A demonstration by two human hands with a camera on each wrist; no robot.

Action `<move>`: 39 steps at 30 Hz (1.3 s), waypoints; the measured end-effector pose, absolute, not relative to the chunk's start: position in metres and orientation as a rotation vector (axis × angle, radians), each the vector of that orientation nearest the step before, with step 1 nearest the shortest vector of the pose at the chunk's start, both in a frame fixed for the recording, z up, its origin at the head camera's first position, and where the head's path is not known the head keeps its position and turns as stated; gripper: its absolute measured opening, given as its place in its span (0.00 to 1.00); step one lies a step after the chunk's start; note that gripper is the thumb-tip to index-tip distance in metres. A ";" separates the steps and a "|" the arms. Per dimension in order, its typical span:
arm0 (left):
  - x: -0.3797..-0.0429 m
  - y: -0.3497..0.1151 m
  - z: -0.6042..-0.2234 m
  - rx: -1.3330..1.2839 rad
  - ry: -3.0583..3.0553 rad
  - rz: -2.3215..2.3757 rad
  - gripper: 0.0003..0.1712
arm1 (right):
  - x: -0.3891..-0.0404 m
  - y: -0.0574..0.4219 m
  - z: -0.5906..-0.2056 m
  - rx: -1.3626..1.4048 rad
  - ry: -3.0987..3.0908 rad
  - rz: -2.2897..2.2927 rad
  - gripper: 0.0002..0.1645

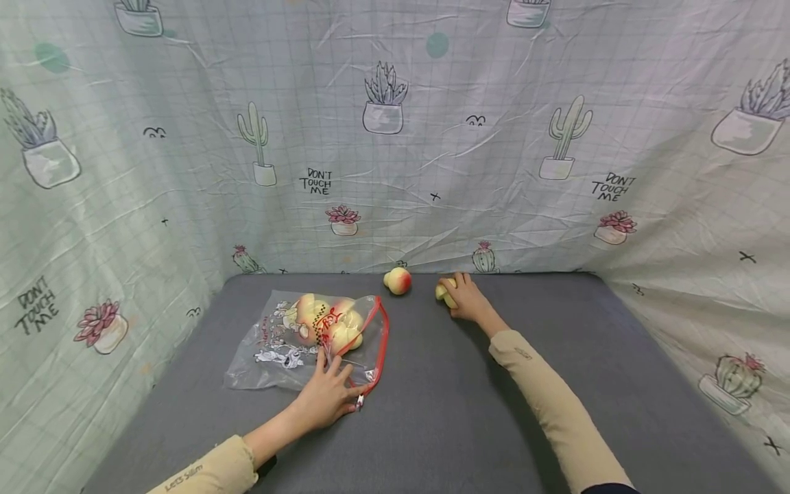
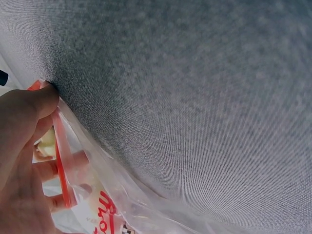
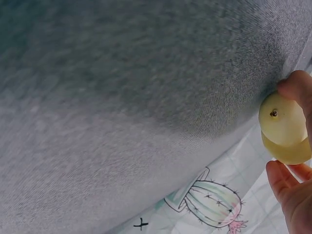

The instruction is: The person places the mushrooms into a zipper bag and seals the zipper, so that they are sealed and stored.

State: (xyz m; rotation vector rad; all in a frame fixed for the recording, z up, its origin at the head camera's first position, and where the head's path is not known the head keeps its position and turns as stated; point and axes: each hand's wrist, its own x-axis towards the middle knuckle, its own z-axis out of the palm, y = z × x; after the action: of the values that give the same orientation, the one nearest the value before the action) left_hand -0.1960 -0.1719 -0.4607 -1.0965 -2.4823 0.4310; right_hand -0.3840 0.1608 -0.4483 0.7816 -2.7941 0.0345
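A clear plastic zip bag (image 1: pixel 247 363) with a red edge lies on the table, holding several yellow pears (image 1: pixel 342 336) with a red blush. My left hand (image 1: pixel 324 394) is at the bag's near corner by the zip pull. In the left wrist view, the thumb pinches the red edge (image 2: pixel 61 168) and other fingers reach inside the mouth. Toward the table's far side, my right hand (image 1: pixel 468 300) grips a pale yellow pear (image 1: pixel 441 291). The right wrist view shows that pear (image 3: pixel 280 119) between thumb and fingers, its dark stem spot facing the camera.
Another pear (image 1: pixel 398 280), red on its right side, sits near the table's back edge between the bag and my right hand. A cloth printed with cacti (image 1: pixel 382 206) hangs behind and along both sides of the grey table (image 1: pixel 444 425).
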 end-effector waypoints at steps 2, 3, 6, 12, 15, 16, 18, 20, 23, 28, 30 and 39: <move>-0.196 -0.172 -0.461 -1.089 -2.481 0.440 0.24 | -0.381 0.161 -0.448 0.809 -2.774 0.030 0.41; -0.196 -0.172 -0.461 -1.086 -2.483 0.440 0.24 | -0.380 0.162 -0.448 0.821 -2.761 0.024 0.41; -0.195 -0.172 -0.460 -1.079 -2.488 0.447 0.24 | -0.376 0.164 -0.449 0.855 -2.719 0.013 0.40; -0.194 -0.172 -0.460 -1.079 -2.498 0.440 0.25 | -0.368 0.166 -0.451 0.924 -2.655 0.045 0.40; -0.193 -0.171 -0.460 -1.075 -2.517 0.444 0.25 | -0.362 0.166 -0.452 0.949 -2.647 0.066 0.41; -0.193 -0.171 -0.460 -1.073 -2.520 0.451 0.25 | -0.360 0.166 -0.453 0.957 -2.643 0.067 0.41; -0.193 -0.171 -0.460 -1.071 -2.519 0.463 0.25 | -0.356 0.166 -0.454 0.965 -2.641 0.072 0.41; -0.193 -0.171 -0.460 -1.069 -2.513 0.478 0.25 | -0.353 0.165 -0.454 0.979 -2.623 0.070 0.41; -0.193 -0.171 -0.460 -1.065 -2.511 0.485 0.24 | -0.349 0.163 -0.454 0.999 -2.602 0.075 0.41; -0.194 -0.171 -0.460 -1.063 -2.512 0.483 0.24 | -0.341 0.160 -0.450 1.033 -2.575 0.101 0.42; -0.195 -0.171 -0.460 -1.064 -2.513 0.478 0.25 | -0.338 0.158 -0.449 1.043 -2.571 0.107 0.42; -0.195 -0.170 -0.461 -1.060 -2.543 0.486 0.25 | -0.325 0.151 -0.445 1.041 -2.565 0.138 0.42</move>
State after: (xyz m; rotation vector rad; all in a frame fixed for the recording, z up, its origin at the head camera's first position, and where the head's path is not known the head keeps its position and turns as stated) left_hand -0.1950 -0.1703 -0.4607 -1.0596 -2.5425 0.4856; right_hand -0.3251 0.1512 -0.4453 1.0412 -2.5650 0.1381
